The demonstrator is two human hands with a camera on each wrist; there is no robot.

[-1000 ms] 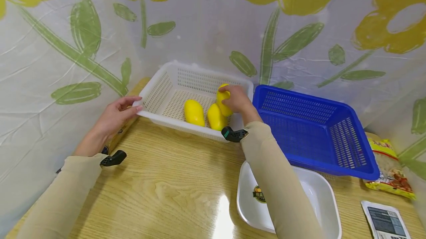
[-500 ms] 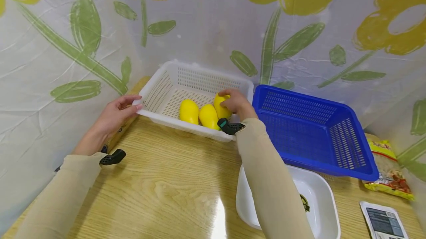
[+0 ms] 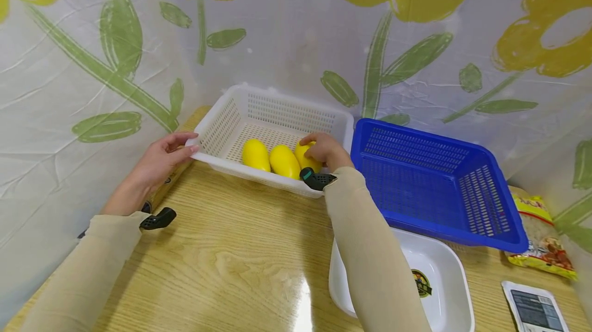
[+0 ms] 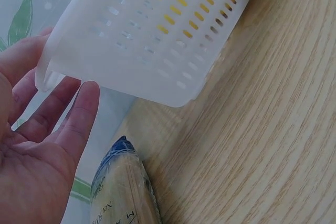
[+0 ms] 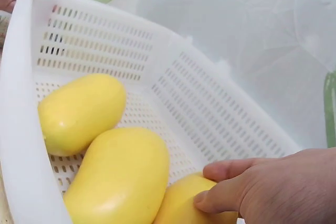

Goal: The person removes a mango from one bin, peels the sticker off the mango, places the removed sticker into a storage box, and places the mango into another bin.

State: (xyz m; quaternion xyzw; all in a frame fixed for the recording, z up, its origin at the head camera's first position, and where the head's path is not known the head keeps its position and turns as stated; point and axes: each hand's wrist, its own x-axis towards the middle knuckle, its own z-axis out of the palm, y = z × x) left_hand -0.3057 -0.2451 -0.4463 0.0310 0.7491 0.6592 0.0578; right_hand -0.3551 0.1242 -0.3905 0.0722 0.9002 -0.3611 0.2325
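A white perforated plastic basket [image 3: 287, 108] stands at the back of the wooden table, with three yellow mangoes lying side by side in it. My left hand [image 3: 159, 165] pinches the basket's left corner rim between thumb and fingers. Inside the basket, at its right end, my right hand [image 3: 327, 150] grips the right mango [image 5: 184, 200], thumb and index finger on its skin; the other fingers are hidden. Against it leans the middle mango [image 3: 284, 161], and the left mango [image 3: 256, 155] lies beside that one.
A blue perforated basket [image 3: 416, 225] adjoins the white one on the right. In front of it, partly under my right forearm, sits a white basin [image 3: 446, 275]. Farther right lie a yellow-ended food bag [image 3: 541, 234] and a flat packet [image 3: 536, 303]. A clear-wrapped package [image 4: 126, 187] lies at left.
My right hand has come down and slightly toward me with the right mango. The other two mangoes have shifted left in the basket. My left hand stays on the rim.
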